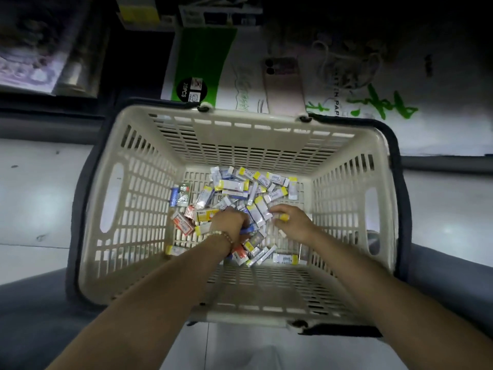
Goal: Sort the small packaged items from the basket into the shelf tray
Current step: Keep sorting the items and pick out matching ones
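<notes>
While both forearms reach down into a cream slatted basket, the small packets lie in a loose heap across its bottom. Most are white with yellow ends, and a few red-and-white ones sit toward the left wall. The left hand, with a bead bracelet at the wrist, is sunk knuckles-up into the near middle of the heap, its fingers curled downward. A blue packet shows just under the palm, but whether the fingers actually grip it cannot be told. The right hand sits just beside it, thumb and fingers closed in a pinch on a small yellow-tipped packet at the edge of the heap (the fingers hide the rest of that packet). The basket stands on a pale floor, its dark handles folded down outside the rim. Beyond its far wall lie a green-and-white box, a pinkish phone lying back-up, and a white paper bag with green lettering — all dim and blurred.
</notes>
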A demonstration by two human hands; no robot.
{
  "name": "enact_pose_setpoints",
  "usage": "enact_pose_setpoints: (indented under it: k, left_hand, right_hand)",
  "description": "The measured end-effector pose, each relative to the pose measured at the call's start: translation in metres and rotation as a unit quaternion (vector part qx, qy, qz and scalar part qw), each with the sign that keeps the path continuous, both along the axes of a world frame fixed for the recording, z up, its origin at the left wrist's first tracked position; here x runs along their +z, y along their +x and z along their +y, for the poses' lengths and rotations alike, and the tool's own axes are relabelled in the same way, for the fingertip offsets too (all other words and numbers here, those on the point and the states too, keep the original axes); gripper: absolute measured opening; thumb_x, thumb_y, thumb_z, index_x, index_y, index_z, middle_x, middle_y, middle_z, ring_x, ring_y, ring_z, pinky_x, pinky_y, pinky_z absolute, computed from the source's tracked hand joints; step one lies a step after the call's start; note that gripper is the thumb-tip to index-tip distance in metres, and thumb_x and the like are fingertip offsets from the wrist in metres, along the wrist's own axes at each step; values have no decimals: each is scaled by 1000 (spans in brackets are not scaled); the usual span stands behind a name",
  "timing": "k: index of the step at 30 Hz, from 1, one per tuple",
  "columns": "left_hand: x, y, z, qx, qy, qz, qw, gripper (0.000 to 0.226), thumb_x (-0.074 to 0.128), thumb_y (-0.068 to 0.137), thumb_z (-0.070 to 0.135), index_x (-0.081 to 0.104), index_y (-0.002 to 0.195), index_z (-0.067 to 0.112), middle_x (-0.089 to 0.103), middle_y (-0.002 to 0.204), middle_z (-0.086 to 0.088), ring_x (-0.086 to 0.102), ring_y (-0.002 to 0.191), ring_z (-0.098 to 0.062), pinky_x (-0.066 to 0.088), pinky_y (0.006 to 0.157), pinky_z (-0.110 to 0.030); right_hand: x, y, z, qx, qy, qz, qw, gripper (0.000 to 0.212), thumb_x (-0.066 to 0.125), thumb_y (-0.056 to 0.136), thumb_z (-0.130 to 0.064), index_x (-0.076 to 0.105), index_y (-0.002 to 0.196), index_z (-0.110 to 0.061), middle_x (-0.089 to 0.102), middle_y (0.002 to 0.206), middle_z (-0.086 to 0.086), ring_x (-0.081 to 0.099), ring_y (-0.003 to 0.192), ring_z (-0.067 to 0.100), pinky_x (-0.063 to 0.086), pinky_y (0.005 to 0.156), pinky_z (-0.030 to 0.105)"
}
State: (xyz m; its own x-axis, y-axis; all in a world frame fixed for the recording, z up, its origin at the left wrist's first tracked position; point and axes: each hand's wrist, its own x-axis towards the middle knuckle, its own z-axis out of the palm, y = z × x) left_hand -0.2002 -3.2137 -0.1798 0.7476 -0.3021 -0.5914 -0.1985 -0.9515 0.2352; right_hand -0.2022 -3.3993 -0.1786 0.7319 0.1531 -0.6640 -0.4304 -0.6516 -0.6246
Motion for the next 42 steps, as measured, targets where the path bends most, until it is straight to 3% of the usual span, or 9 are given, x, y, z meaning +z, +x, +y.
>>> enact_pose_setpoints:
  k: [4, 9, 13, 19, 22, 26, 31, 34, 42]
  left_hand:
    - [4, 10, 3, 85, -77, 47, 992, 15, 63, 88, 30, 65, 99, 21, 60, 103, -5, 59, 97, -24, 46, 79, -27]
    - [27, 21, 48, 355, -332, 115, 866, 20, 55, 92, 5, 45, 76, 13, 51, 88, -5, 59, 81, -16, 49, 66, -16]
    - [36, 24, 84, 465, -354, 193, 788, 22, 50, 93, 2, 40, 74, 9, 53, 82, -8, 65, 77, -19, 55, 56, -18]
    - [29, 5, 95, 505, -320, 261, 758, 16, 47, 96, 7, 46, 80, 6, 55, 81, -9, 62, 70, -17, 55, 51, -22]
    - [27, 3, 93, 534, -318, 268, 736, 14, 52, 94, 16, 49, 86, 4, 57, 74, -7, 56, 61, -17, 51, 46, -23]
    - [33, 7, 93, 483, -303, 244, 784, 27, 46, 95, 39, 55, 94, 13, 58, 80, -4, 57, 67, -15, 50, 55, -23]
    - [46, 7, 82, 524, -398, 340, 672, 37, 41, 98, 37, 54, 117, 9, 62, 114, -13, 67, 94, -27, 57, 80, -36]
    - [52, 7, 88, 524, -389, 335, 680, 66, 62, 76, 51, 50, 125, 9, 49, 128, -9, 66, 99, -29, 59, 73, -31]
    - [47, 11, 116, 595, -401, 262, 646, 38, 70, 80, 20, 55, 111, 4, 59, 118, -10, 70, 84, -19, 59, 62, -29]
  right_hand:
    - [-1, -3, 5, -31, 1, -20, 999, 26, 60, 91, -14, 63, 116, -11, 58, 125, 6, 54, 112, 18, 41, 91, 25]
    - [0, -4, 26, 15, 29, -27, 999, 46, 68, 86, -21, 56, 130, -13, 55, 115, 7, 55, 99, 17, 45, 88, 26]
    - [-10, 7, 55, 161, 25, -44, 986, 65, 63, 89, -14, 32, 146, -18, 30, 147, 6, 31, 134, 22, 26, 107, 26]
    - [-13, 12, 48, 233, -90, -124, 960, 60, 73, 78, -11, 46, 130, -20, 41, 132, -1, 46, 116, 20, 45, 86, 32]
    - [-11, 3, 42, 128, -56, -119, 983, 42, 76, 75, -10, 48, 105, -19, 57, 108, 0, 56, 93, 21, 47, 72, 32]
    - [14, 12, 46, -117, 98, -45, 987, 20, 68, 84, -11, 59, 100, -2, 68, 95, 15, 64, 76, 22, 54, 72, 34]
    - [49, 24, 86, -138, 268, 58, 952, 6, 67, 84, -6, 66, 89, -7, 70, 83, 3, 68, 64, 8, 55, 63, 16]
    - [51, 23, 105, -150, 291, 74, 942, 10, 62, 88, -6, 67, 96, -3, 69, 89, 4, 67, 65, 8, 56, 65, 16]
    - [3, -2, 98, 62, -59, 33, 996, 64, 79, 73, -33, 49, 125, -12, 41, 134, 9, 47, 121, 24, 43, 98, 35]
